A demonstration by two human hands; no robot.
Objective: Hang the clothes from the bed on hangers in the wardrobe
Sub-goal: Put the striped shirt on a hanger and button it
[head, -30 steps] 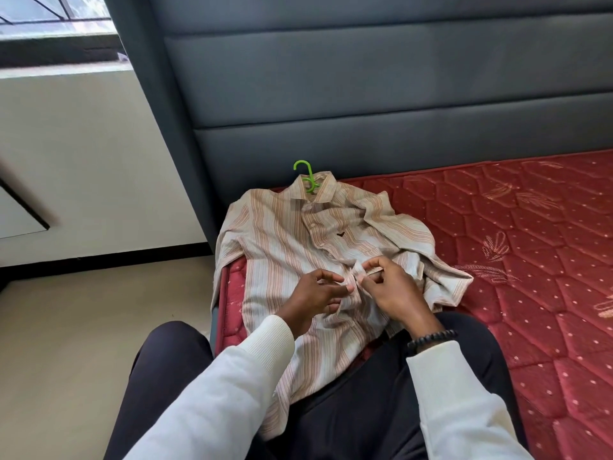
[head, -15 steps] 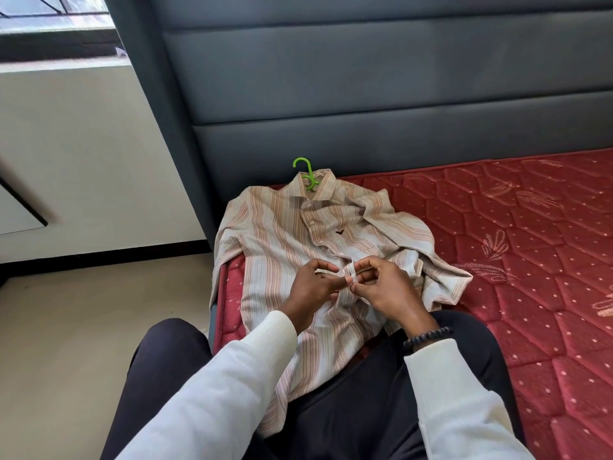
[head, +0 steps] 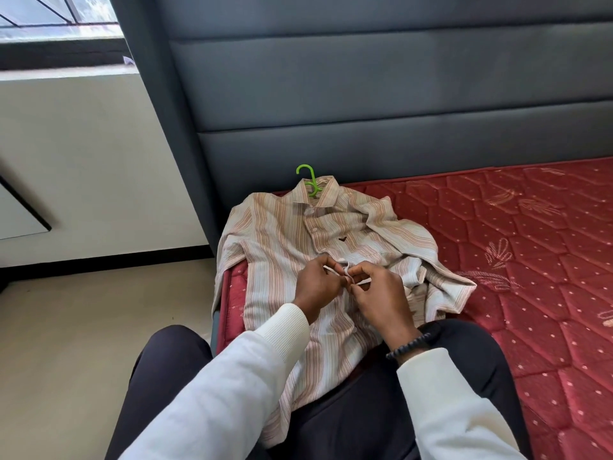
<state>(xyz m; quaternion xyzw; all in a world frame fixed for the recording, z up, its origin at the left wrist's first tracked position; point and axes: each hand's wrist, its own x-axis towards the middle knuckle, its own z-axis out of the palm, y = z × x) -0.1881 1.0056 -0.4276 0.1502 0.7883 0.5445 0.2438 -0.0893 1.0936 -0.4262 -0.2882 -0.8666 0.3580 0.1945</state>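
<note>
head view: striped shirt (head: 282, 247) lies face up at the corner of the red mattress (head: 517, 247), collar toward the grey padded headboard (head: 381, 94), hem draped off the mattress edge onto the person's dark trousers (head: 381, 410); green hanger (head: 310, 180) is already inside the shirt, only its hook showing out of the collar, just in front of the headboard; judgement: laid flat so the mattress carries the weight and the front placket stays lined up for buttoning.

left hand (head: 316, 283) and right hand (head: 381, 293) meet at mid-placket, knuckles nearly touching; fingers of both are curled and pinch the shirt's front edges, lifting a small fold of cloth between them; two upper buttons appear fastened; whether the button in hand is through its hole cannot be told, it is hidden by the fingertips; beaded bracelet (head: 411, 343) on the right wrist, white sleeves (head: 232, 386) on both arms.

right sleeve of the shirt is bunched toward the mattress's middle, loose, not held; judgement: likely to need smoothing before lifting.

step in hand, as judged: buttoning the shirt on its hanger so it will not slip off; the hanging itself is not yet done; no wardrobe in view; no other clothes show on the visible part of the bed.

surroundings: pale wall (head: 83, 161), window (head: 49, 21) at upper left, beige floor (head: 83, 343).
</note>
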